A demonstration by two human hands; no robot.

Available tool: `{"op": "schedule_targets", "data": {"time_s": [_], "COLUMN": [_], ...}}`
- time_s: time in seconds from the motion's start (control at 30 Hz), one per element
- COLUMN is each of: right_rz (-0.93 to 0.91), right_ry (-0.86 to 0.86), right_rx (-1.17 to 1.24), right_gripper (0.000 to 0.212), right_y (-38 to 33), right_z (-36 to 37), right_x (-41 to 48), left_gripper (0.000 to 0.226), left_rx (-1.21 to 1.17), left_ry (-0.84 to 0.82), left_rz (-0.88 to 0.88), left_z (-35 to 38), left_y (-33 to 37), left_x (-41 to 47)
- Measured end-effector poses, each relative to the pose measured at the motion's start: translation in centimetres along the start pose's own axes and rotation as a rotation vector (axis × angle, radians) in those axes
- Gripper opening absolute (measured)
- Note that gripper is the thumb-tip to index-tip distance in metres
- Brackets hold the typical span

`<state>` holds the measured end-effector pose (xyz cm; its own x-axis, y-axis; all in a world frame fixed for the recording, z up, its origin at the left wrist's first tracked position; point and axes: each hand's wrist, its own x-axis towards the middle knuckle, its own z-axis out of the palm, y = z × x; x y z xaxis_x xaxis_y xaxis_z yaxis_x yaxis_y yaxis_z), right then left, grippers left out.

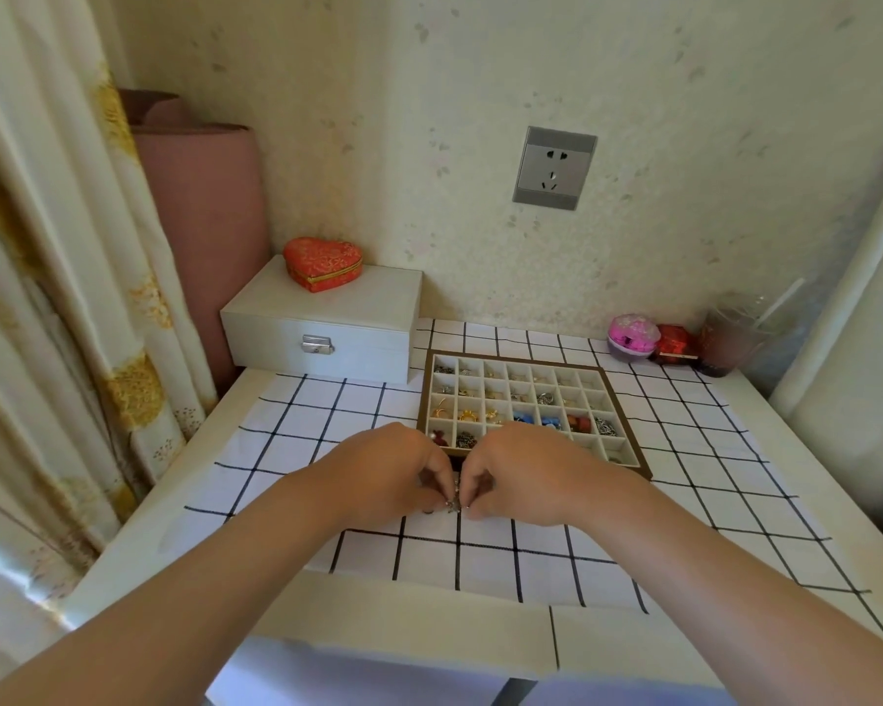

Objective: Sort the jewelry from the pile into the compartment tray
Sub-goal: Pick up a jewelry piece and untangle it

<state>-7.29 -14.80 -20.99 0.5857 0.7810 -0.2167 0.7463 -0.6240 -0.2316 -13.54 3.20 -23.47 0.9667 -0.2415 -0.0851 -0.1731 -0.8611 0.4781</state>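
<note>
A: Found where?
B: Just below the middle of the frame. A small silvery piece of jewelry (453,494), pinched from both sides, low over the cloth.

A: Pinched by what?
B: By the left hand (388,471) and the right hand (518,479), knuckles nearly touching. Fingers curled inward and closed on the piece. Hid most of it, so could not tell what kind.

A: Anything loose nearby?
B: Just left of the fingertips, a tiny dark bit (429,511) on the white cloth with a black grid (480,563).

A: And the tray?
B: Stood right behind the hands, centre right. A brown-framed compartment tray (516,361) with cream cells, many already filled with silver, gold, blue and red pieces. Was partly covered at its near edge by the right hand.

A: Further out?
B: Left of the tray, a white latched jewelry box (327,318) with a red heart-shaped box (322,262) on its lid. At right, against the wall, a pink round case (632,336), a small red box (676,343) and a clear cup (730,343). Higher up, a grey wall socket (554,168). Along the left edge, a cream curtain with gold patches (47,298), and a dusty-pink roll (200,221) behind it.
</note>
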Motion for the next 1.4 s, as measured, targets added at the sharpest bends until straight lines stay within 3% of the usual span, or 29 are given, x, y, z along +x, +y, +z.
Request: {"op": "schedule_targets", "data": {"time_s": [0.37, 0.63, 0.77, 0.93, 1.17, 1.4], "right_rz": [0.053, 0.042, 0.042, 0.021, 0.063, 0.072], "right_ry": [0.014, -0.019, 0.06, 0.319, 0.615, 0.639], "right_rx": [0.117, 0.099, 0.151, 0.315, 0.584, 0.753], "right_gripper": [0.01, 0.012, 0.008, 0.007, 0.006, 0.012], "right_y": [1.0, 1.2, 1.4, 1.5, 1.8, 4.1], "right_z": [-0.8, -0.8, -1.4, -2.5, -3.5, -5.3], "right_x": [0.1, 0.0, -0.1, 0.0, 0.7, 0.4], "left_gripper": [0.006, 0.007, 0.009, 0.01, 0.017, 0.019], "left_rx": [-0.272, -0.008, -0.056, -0.415, -0.96, -1.138], "left_ry": [0.03, -0.043, -0.014, 0.171, 0.29, 0.33], "left_rz": [-0.022, -0.041, -0.058, -0.118, -0.223, -0.257], "left_z": [-0.4, -0.4, -1.1, -2.4, -3.4, -4.0], "left_y": [0.3, 0.8, 0.5, 0.8, 2.7, 3.9], "left_x": [0.2, 0.1, 0.0, 0.3, 2.6, 6.1]}}
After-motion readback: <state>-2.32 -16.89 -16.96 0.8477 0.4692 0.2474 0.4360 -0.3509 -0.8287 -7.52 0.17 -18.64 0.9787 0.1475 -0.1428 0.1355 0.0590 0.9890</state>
